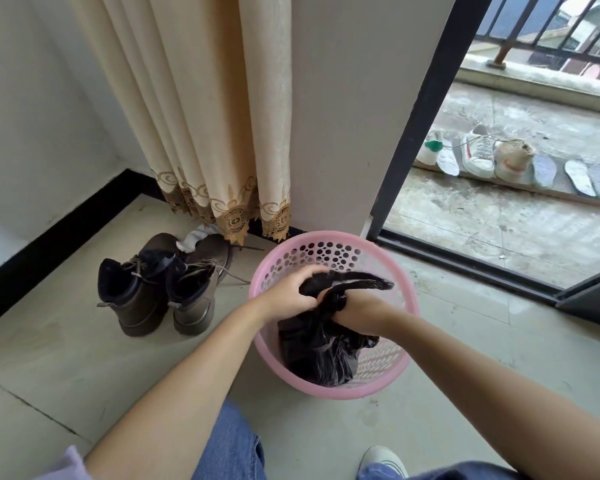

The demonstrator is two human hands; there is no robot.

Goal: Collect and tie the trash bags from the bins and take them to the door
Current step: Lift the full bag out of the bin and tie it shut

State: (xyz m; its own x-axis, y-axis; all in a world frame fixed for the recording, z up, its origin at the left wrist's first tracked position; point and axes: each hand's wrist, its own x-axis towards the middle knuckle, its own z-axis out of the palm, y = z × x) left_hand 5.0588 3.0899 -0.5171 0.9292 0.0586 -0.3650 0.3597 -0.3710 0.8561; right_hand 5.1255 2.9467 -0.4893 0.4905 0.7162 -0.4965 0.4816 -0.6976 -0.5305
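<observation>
bag: black thin plastic trash bag (321, 351), soft, light, slippery
bin: pink perforated plastic basket (329, 244)
hands: left hand (291, 289), right hand (357, 311) both clamped on twisted neck
grip: at neck

arms: bare to above the elbows
sleeve (68, 460): pale lilac, short (only an edge shows, lower left)
trousers (229, 445): blue denim jeans
shoe (383, 460): white sneaker toe

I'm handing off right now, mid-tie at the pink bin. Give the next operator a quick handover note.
Left hand grips one twisted end of the black trash bag; right hand grips the bag's gathered neck.
The bag sits inside the pink bin, on the floor beside the open balcony door.
Done: top gathered and twisted.
Left: finish the knot, lift the bag out, carry it to the door.
</observation>
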